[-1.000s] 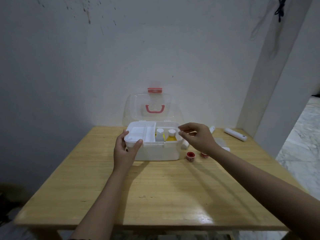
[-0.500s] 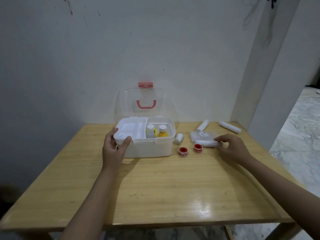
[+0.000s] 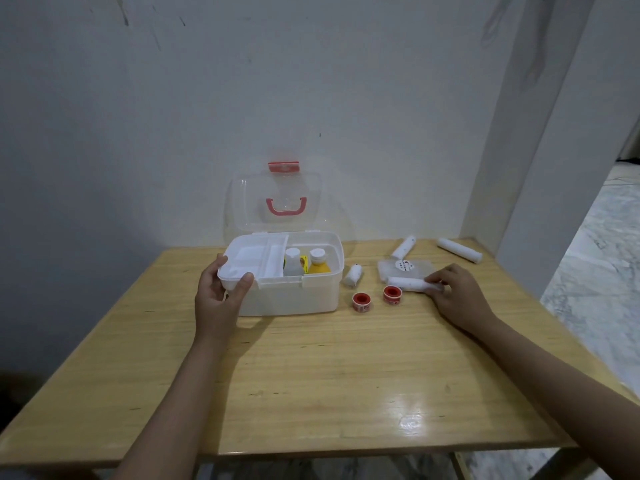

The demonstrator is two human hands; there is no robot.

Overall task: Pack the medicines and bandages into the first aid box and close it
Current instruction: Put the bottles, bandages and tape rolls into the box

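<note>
The white first aid box (image 3: 294, 299) stands open on the wooden table, its clear lid (image 3: 277, 202) with a pink handle raised against the wall. Two bottles (image 3: 304, 263) stand inside, beside a white inner tray (image 3: 252, 259). My left hand (image 3: 221, 299) grips the box's front left corner. My right hand (image 3: 457, 296) pinches the right end of a white bandage roll (image 3: 408, 284) lying on the table. Two red tape rolls (image 3: 375, 297) sit right of the box. A small bandage roll (image 3: 352, 275) lies next to the box.
A flat clear packet (image 3: 405, 266) lies behind the held roll. Two more white rolls (image 3: 403, 247) (image 3: 459, 250) lie near the back wall. A wall corner rises at the table's right rear. The table's front half (image 3: 329, 375) holds only my forearms.
My right hand left the box and moved right to the table, where it took hold of a bandage roll. The left hand stays on the box corner.
</note>
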